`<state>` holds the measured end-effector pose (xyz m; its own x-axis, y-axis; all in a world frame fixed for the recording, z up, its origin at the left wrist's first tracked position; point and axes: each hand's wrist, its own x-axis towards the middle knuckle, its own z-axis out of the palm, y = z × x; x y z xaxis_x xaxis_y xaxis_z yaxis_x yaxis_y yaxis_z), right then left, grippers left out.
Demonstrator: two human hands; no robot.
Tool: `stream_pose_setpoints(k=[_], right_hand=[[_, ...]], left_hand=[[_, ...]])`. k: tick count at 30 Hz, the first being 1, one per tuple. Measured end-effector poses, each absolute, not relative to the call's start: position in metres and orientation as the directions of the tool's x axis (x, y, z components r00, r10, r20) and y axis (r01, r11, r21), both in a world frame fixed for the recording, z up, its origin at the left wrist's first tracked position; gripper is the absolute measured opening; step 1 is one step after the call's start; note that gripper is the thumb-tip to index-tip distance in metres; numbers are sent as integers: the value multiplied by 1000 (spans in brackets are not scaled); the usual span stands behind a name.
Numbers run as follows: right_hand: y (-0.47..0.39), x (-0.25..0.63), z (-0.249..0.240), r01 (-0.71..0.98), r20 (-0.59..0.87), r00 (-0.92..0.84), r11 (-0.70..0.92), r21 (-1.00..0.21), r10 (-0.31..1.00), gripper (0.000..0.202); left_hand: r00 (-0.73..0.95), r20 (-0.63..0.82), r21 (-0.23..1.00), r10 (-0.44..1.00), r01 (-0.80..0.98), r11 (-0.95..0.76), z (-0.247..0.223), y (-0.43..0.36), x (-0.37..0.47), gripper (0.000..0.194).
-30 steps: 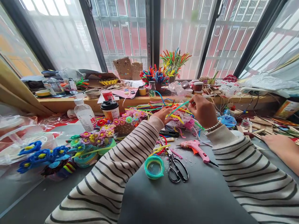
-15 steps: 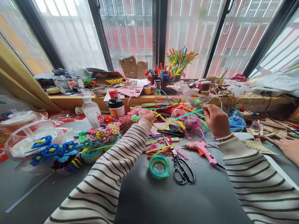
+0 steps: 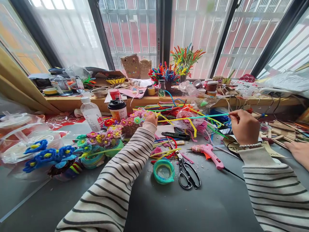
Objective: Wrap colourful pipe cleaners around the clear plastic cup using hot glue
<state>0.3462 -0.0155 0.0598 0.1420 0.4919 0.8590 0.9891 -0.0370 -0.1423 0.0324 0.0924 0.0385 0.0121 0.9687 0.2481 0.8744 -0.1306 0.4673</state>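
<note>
My left hand (image 3: 151, 120) is pinched around yellow pipe cleaners (image 3: 164, 118), above the heap of loose ones. My right hand (image 3: 244, 127), off to the right, grips one end of a teal pipe cleaner (image 3: 214, 115), stretched toward the left. A bent yellow pipe cleaner (image 3: 192, 125) hangs between the hands; whether it joins the teal one is hard to see. Below them lie black-handled scissors (image 3: 189, 174), a pink glue gun (image 3: 209, 154) and a small teal-rimmed round dish (image 3: 164, 171).
Pipe-cleaner flowers (image 3: 53, 155) in pots stand at left, near a plastic bottle (image 3: 91, 114) and a lidded cup (image 3: 117, 110). Another person's hand (image 3: 299, 151) rests at the right edge beside wooden sticks (image 3: 281, 130). A cluttered windowsill (image 3: 142, 103) runs behind.
My right hand has moved right, drawing the teal pipe cleaner out with it. The bent yellow one has straightened somewhat. My left hand has barely moved, still pinching.
</note>
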Motion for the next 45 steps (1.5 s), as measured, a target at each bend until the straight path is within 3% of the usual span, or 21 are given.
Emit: stream_pose_setpoints(k=[6,12,17,22,26,30,34,36,39,45], right_hand=[[-12,350,48,989,852,145,-49,-139,503,14],[-13,352,48,998,853,57,6,-70,519,22],[-18,359,40,997,823,-63,63,34,564,32],[-21,343,37,986,797,-149,150,74,585,32],[-28,326,44,964,809,-174,264,24,562,32],[-32,319,49,935,799,-209,355,-6,564,31],[-29,330,46,955,796,-143,293,-45,588,32],[-29,341,43,972,813,-75,226,-70,577,32],[-29,356,37,984,836,10,145,-107,549,34],[-29,341,36,976,844,70,137,-168,532,36]], left_hand=[[-91,300,736,950,656,-170,36,86,29,10],[-92,234,962,968,166,-216,38,69,25,21],[-81,178,945,981,-265,-193,59,48,4,25],[-129,119,858,984,-485,-168,76,36,-15,32],[-202,94,809,975,-555,-193,83,36,-20,32],[-241,163,830,957,-490,-265,91,39,-23,34],[-316,247,842,916,-398,-365,96,45,-41,30],[-430,340,838,836,-265,-477,99,48,-59,33],[-500,331,822,800,-264,-504,101,48,-80,30],[-351,296,890,888,-235,-390,88,39,-47,22]])
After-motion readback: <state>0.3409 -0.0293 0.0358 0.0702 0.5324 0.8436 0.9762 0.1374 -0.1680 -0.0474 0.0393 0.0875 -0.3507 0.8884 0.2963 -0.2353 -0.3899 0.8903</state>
